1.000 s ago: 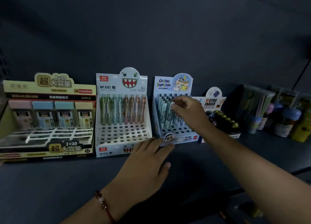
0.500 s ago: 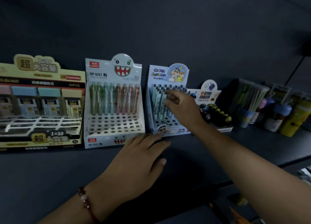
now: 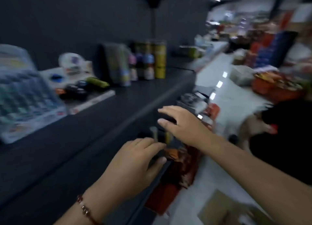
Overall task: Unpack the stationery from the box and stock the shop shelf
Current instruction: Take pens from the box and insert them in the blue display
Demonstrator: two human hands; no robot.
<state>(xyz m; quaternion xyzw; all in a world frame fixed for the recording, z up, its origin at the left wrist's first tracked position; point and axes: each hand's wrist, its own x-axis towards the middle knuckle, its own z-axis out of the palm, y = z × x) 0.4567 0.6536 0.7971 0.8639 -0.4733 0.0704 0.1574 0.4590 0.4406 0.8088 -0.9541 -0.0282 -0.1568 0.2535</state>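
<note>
Left hand (image 3: 133, 160), right hand (image 3: 182, 123) palm-down, fingers extended past shelf (image 3: 84, 140) edge.

A shelf (image 3: 118, 116) runs from 7 o'clock up toward 1 o'clock. On it, at 9 o'clock, stands a display box of pens (image 3: 25, 96). Just to its right, toward 10 o'clock, lies a tray of erasers (image 3: 81, 91), with a card (image 3: 72, 62) standing behind it. Farther along, near 11 o'clock, upright containers (image 3: 143, 61) stand in a row against the back wall (image 3: 84, 18). Near the centre, at the shelf's front edge, the left hand (image 3: 133, 164) lies before and below the right hand (image 3: 182, 123), both over blurred goods. The floor (image 3: 228, 93) lies to the right, from 2 to 5 o'clock, with a carton (image 3: 224, 209) at 5 o'clock.
</note>
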